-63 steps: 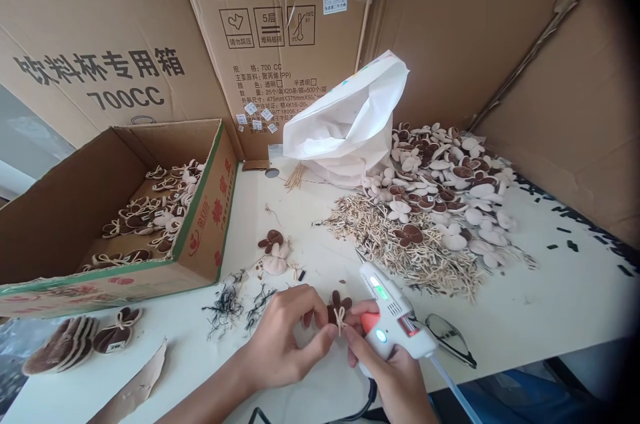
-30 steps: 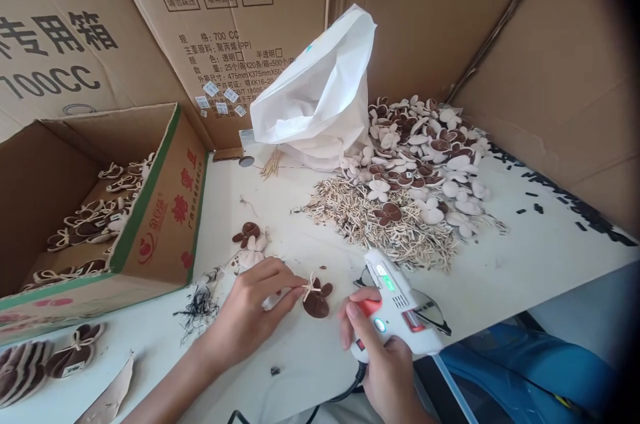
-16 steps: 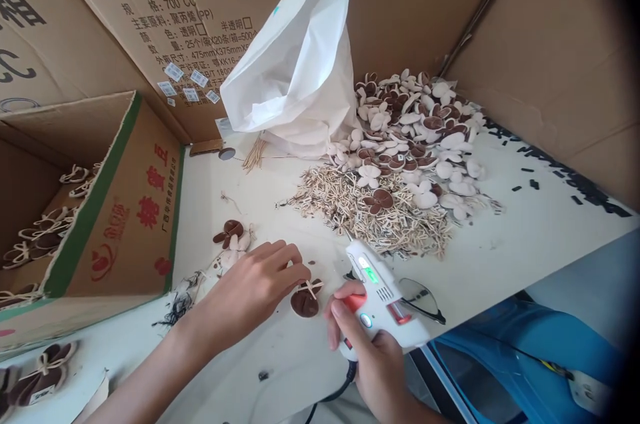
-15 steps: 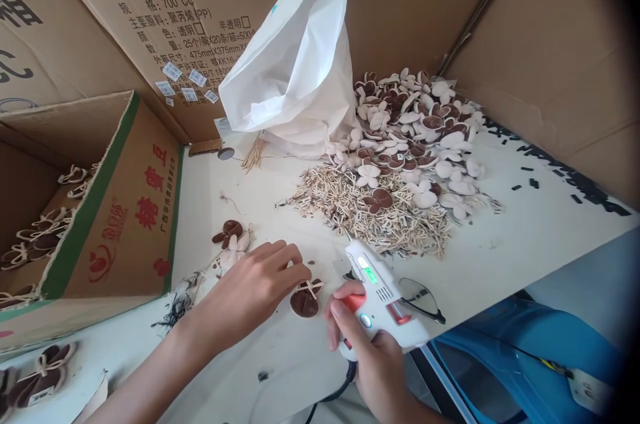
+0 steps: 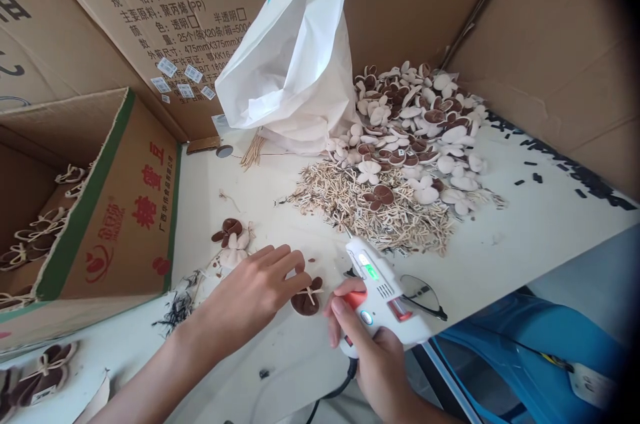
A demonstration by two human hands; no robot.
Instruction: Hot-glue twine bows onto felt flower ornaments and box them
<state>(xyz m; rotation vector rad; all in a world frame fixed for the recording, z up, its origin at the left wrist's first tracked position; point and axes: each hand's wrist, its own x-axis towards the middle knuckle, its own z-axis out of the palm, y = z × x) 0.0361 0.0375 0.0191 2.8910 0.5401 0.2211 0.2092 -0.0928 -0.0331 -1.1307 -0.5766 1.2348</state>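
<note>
A brown petal-shaped piece (image 5: 306, 304) with a small cream bow (image 5: 311, 291) on it lies on the white table. My left hand (image 5: 267, 281) is over its upper left edge, fingers bent and pressed together at the bow's left end; what the fingertips hold, if anything, is hidden. My right hand (image 5: 367, 344) is wrapped round a white glue gun (image 5: 383, 291) with an orange trigger, its nozzle pointing up and left toward a heap of cream bows (image 5: 370, 211). Brown and white petal pieces (image 5: 415, 124) are piled behind the bows.
An open carton (image 5: 125, 211) with finished pieces stands at the left. A white bag (image 5: 300, 91) stands at the back. Glasses (image 5: 425, 297) lie beside the glue gun. Black bits (image 5: 575, 171) are scattered at the right, above a blue stool (image 5: 540, 344).
My left fingers have shifted slightly left and the bow shows more plainly on the brown piece. The right hand and glue gun are nearly still; the view has shifted a little.
</note>
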